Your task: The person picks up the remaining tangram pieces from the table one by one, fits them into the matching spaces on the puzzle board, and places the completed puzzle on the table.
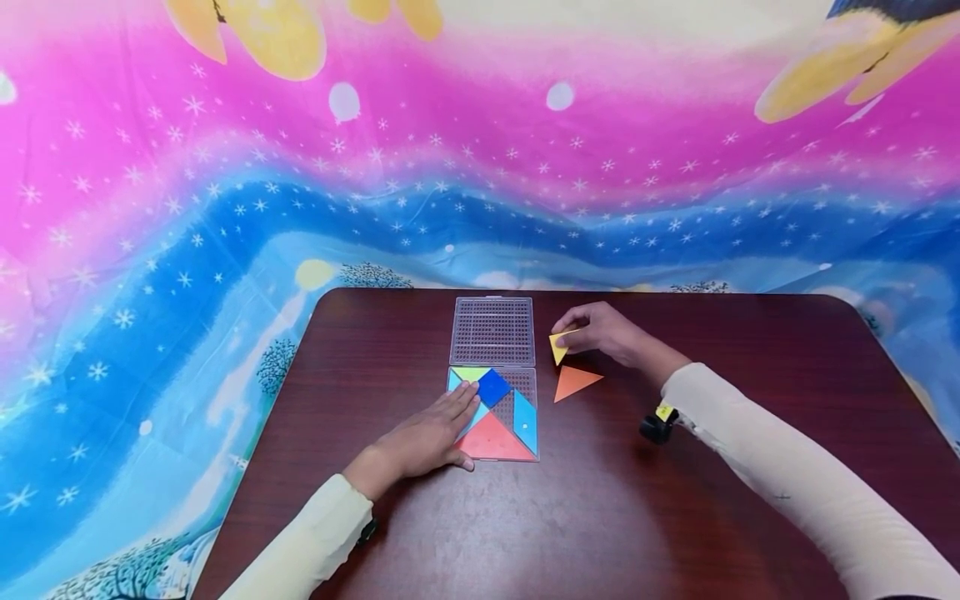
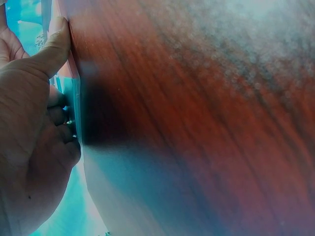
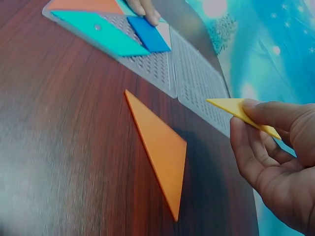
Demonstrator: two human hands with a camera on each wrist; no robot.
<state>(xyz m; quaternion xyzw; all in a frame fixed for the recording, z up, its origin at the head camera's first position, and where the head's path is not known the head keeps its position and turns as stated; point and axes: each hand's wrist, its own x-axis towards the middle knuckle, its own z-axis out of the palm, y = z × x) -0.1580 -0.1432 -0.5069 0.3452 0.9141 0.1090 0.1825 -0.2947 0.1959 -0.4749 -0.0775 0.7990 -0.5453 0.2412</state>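
The left hand (image 1: 423,435) spreads extended fingers over pieces in the gridded case (image 1: 528,381); a sideways drag could skew the blue square (image 1: 493,388) at its fingertips. Rightward, the yellow triangle (image 3: 229,104) could twist if pinched off-centre. The orange triangle (image 1: 576,382) lies on the worktop (image 1: 600,508), and the right hand (image 1: 602,331) pinches the yellow one.
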